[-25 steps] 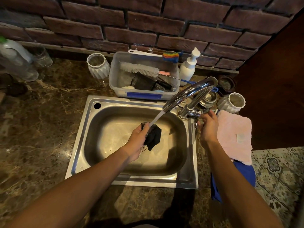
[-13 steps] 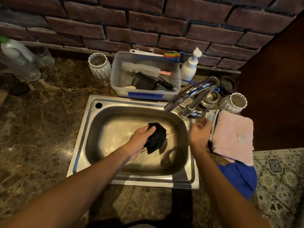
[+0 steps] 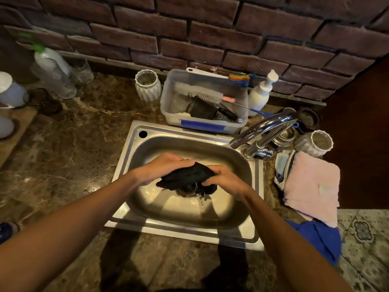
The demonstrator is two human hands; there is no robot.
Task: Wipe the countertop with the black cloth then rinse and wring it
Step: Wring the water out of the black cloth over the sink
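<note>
The black cloth [image 3: 188, 175] is bunched up over the steel sink [image 3: 134, 148], above the drain. My left hand [image 3: 162, 167] grips its left end and my right hand [image 3: 225, 179] grips its right end. Drops fall from the cloth into the basin. The chrome tap [image 3: 263, 127] arches over the sink's back right corner, and no water runs from it. The brown marble countertop [image 3: 73, 144] spreads to the left of the sink.
A clear tub [image 3: 168, 108] with brushes stands behind the sink, beside a white soap pump [image 3: 261, 93] and white ribbed cups [image 3: 147, 85]. A pink towel [image 3: 313, 186] and a blue cloth [image 3: 320, 237] lie at the right. Bottles and glasses [image 3: 54, 72] stand at the back left.
The water stream has stopped. My right hand left the tap handle and came into the sink, taking hold of the cloth that my left hand held alone.
</note>
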